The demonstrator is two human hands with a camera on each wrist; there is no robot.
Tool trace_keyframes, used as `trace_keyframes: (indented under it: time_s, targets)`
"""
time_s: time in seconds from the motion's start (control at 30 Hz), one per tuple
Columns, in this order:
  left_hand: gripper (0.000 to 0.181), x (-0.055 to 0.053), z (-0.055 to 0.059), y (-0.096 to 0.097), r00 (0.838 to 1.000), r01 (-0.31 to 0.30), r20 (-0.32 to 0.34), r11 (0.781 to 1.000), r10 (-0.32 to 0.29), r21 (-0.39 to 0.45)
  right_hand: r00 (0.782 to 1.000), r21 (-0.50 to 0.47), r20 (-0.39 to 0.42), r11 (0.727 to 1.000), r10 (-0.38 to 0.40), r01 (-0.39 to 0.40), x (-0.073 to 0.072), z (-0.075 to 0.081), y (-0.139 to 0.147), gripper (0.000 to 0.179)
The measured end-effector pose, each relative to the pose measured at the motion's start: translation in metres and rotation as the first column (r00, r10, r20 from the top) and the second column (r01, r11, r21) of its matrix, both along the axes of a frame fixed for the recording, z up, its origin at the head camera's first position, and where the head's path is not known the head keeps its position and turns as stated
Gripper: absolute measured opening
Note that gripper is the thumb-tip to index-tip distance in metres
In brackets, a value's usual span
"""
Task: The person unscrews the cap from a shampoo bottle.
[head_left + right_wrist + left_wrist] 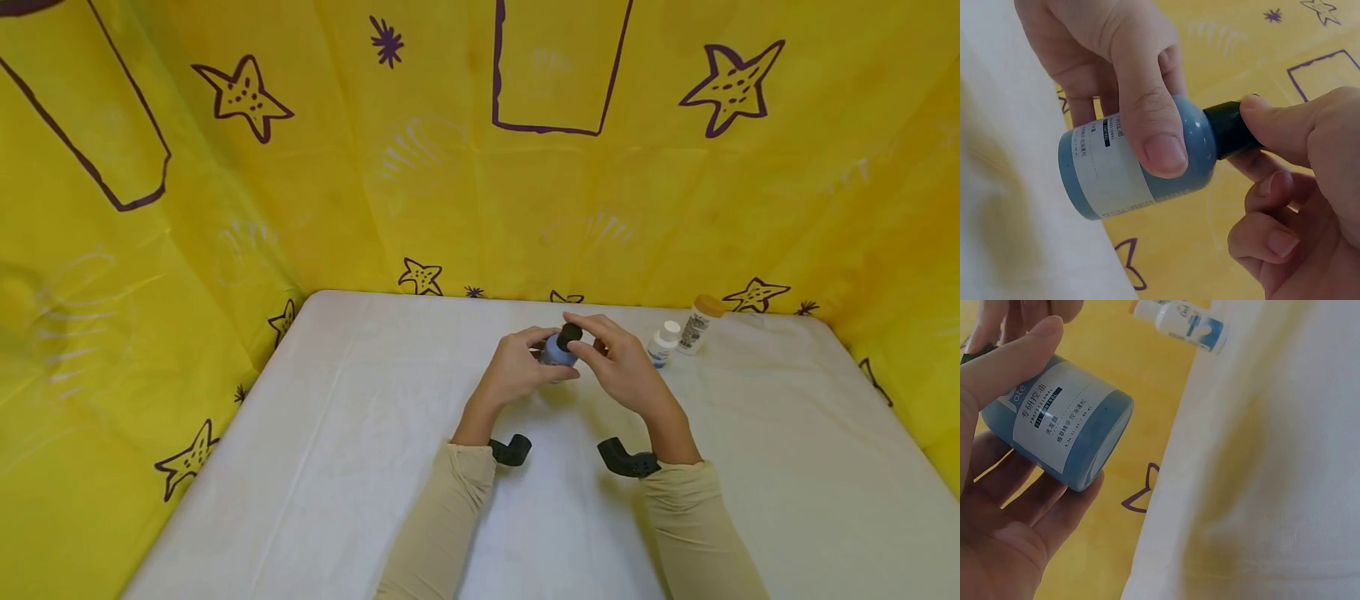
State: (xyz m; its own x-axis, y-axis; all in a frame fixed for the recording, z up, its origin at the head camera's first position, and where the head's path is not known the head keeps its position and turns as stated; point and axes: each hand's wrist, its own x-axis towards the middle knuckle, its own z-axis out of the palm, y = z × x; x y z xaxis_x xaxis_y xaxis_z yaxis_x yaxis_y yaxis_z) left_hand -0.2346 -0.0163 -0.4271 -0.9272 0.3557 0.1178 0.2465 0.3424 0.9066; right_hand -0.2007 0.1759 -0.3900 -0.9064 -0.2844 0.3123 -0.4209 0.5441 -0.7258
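A small blue shampoo bottle (1191,144) with a white printed label and a black cap (1230,128) is held above the table, between both hands. Around its body curls the left hand (519,367), its thumb lying across the label in the right wrist view. The right hand (613,360) pinches the black cap between thumb and fingers. In the left wrist view the bottle (1079,425) tilts, its base toward the camera, and the cap is mostly hidden behind the fingers. The cap sits on the bottle's neck.
Right of the hands stand a small white bottle (663,345) with a blue-marked label and a taller white bottle (697,327) with an orange cap. They are on a table with a white cover (360,433). A yellow patterned curtain (480,192) surrounds its back and sides.
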Motion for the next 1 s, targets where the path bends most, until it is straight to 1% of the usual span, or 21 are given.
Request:
trace_keyframes:
  time_s: [0.1, 0.23, 0.3, 0.37, 0.5, 0.63, 0.77, 0.87, 1.0]
  targets:
    - [0.06, -0.001, 0.0, 0.0, 1.0, 0.0, 0.0, 1.0, 0.0, 0.0, 1.0, -0.008, 0.026, 1.0, -0.012, 0.012, -0.001, 0.0, 0.0, 0.052]
    - [0.054, -0.001, 0.0, 0.001, 1.0, 0.01, -0.028, 1.0, -0.01, 0.018, 0.992, -0.019, 0.028, 0.992, -0.121, 0.121, -0.002, -0.003, -0.005, 0.061]
    - [0.052, 0.0, 0.0, 0.001, 0.999, 0.024, -0.026, 0.999, -0.023, 0.033, 0.984, -0.029, 0.017, 0.983, -0.18, 0.181, -0.003, -0.005, -0.008, 0.06]
    - [0.051, 0.0, 0.0, 0.002, 0.999, 0.036, -0.02, 0.998, -0.035, 0.042, 0.975, -0.044, 0.003, 0.974, -0.224, 0.224, -0.003, -0.006, -0.011, 0.054]
    - [0.052, 0.001, 0.0, 0.003, 0.999, 0.043, -0.019, 0.999, -0.043, 0.024, 0.967, -0.082, -0.005, 0.964, -0.254, 0.253, -0.001, -0.005, -0.014, 0.043]
    - [0.054, 0.002, 0.0, 0.003, 0.999, 0.04, -0.027, 0.999, -0.04, 0.004, 0.968, -0.086, 0.002, 0.964, -0.253, 0.252, -0.001, -0.004, -0.015, 0.038]
    - [0.055, 0.002, -0.002, 0.004, 0.999, 0.037, -0.019, 0.999, -0.037, -0.005, 0.974, -0.065, 0.007, 0.972, -0.225, 0.224, -0.001, -0.002, -0.013, 0.037]
    - [0.057, 0.002, -0.003, 0.004, 1.0, 0.026, -0.007, 1.0, -0.026, -0.016, 0.984, -0.038, -0.007, 0.983, -0.178, 0.177, 0.0, -0.001, -0.01, 0.036]
    - [0.06, 0.002, -0.003, 0.004, 1.0, 0.01, -0.001, 0.999, -0.01, -0.03, 0.996, -0.001, -0.006, 0.996, -0.093, 0.093, 0.001, 0.001, -0.006, 0.038]
